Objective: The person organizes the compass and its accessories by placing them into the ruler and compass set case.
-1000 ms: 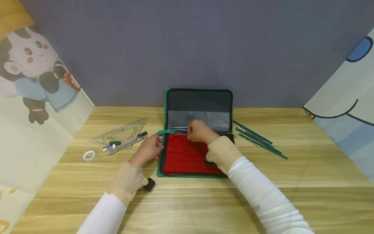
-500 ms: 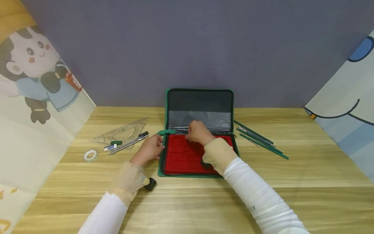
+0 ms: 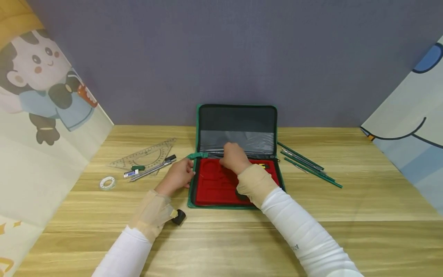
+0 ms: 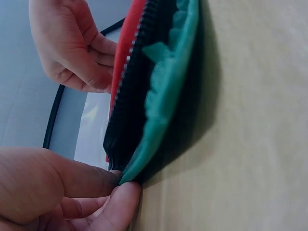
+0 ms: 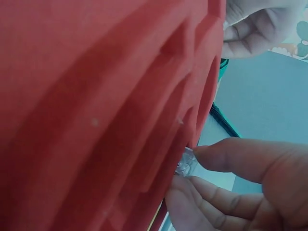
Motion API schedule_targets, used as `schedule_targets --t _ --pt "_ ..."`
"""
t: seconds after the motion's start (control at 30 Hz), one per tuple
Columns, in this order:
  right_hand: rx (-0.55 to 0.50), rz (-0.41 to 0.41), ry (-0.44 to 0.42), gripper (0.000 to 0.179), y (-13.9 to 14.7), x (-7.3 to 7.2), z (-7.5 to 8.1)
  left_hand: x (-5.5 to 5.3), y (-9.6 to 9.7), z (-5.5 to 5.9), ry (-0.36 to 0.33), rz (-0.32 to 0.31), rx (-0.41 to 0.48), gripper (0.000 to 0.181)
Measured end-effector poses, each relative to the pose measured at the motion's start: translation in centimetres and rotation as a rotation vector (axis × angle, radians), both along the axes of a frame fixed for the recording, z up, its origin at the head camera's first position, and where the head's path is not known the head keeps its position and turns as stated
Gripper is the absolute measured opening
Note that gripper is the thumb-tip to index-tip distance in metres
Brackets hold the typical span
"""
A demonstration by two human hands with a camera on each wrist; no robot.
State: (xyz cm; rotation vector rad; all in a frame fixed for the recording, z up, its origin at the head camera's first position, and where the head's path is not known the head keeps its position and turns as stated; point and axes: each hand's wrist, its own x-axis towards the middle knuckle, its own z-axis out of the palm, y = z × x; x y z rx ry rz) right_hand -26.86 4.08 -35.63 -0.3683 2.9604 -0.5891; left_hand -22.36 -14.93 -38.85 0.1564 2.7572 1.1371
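A green zip case (image 3: 238, 119) lies unfolded on the table, its dark lid leaning back with a clear pocket. Its base holds a red moulded tray (image 3: 214, 192) with shaped recesses. My right hand (image 3: 236, 158) reaches over the tray's back edge. In the right wrist view, its thumb and fingers pinch a small clear plastic piece (image 5: 185, 162) right at a recess; its kind I cannot tell. My left hand (image 3: 179, 177) is at the case's left side, and the left wrist view shows thumb and finger pinching the green fabric edge (image 4: 159, 103) beside the zip.
A clear set square (image 3: 119, 161), a metal compass (image 3: 152, 171), a small eraser (image 3: 131, 174), a green block (image 3: 138, 168) and a white tape roll (image 3: 107, 183) lie left. Green pencils (image 3: 311, 173) lie right. A yellow-and-black piece (image 3: 264, 166) sits in the tray's right.
My right hand and forearm have shifted slightly left and lower over the tray, uncovering the yellow-and-black piece at its right. The left hand keeps its place on the case edge.
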Motion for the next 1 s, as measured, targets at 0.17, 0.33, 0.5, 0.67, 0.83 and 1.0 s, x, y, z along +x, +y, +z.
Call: schedule_targets --t 0.17,0.33,0.5,0.67,0.83,1.0 --pt "0.034 -0.008 0.002 0.013 -0.18 0.05 0.04 0.02 0.04 0.01 0.001 0.002 0.000 0.023" --pt "0.052 -0.015 0.006 0.018 -0.33 0.14 0.19 0.05 0.06 0.10 -0.002 0.005 -0.002 0.023" --pt "0.062 -0.024 0.008 0.023 -0.48 0.13 0.21 0.04 0.03 0.14 -0.005 0.007 -0.003 0.024" --pt "0.072 -0.022 0.020 0.027 -0.55 0.12 0.19 -0.02 0.00 0.07 -0.008 0.003 0.000 0.024" --pt "0.060 -0.013 0.015 0.025 -0.48 0.05 0.22 -0.08 -0.04 0.03 0.001 -0.001 -0.002 0.025" --pt "0.039 -0.006 -0.018 0.025 -0.34 0.07 0.35 -0.12 -0.06 -0.07 -0.007 -0.003 -0.002 0.025"
